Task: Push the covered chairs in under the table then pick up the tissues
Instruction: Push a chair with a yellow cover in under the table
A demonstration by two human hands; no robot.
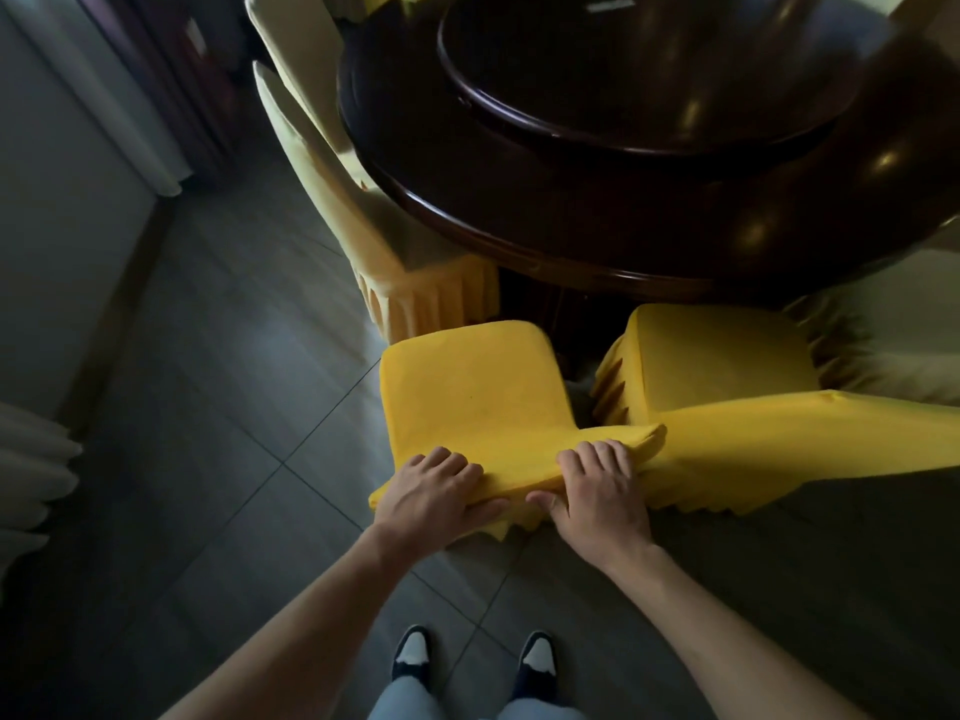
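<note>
Here | both hands grip chair (467, 387) backrest | legs hidden

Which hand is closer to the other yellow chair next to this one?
Right. The right hand grips the chair back beside the neighbouring chair; the left hand grips farther away.

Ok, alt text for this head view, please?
Both hands, left hand and right hand, grip the top of a yellow-covered chair facing a dark round table. More covered chairs flank it; no tissues visible.
</note>
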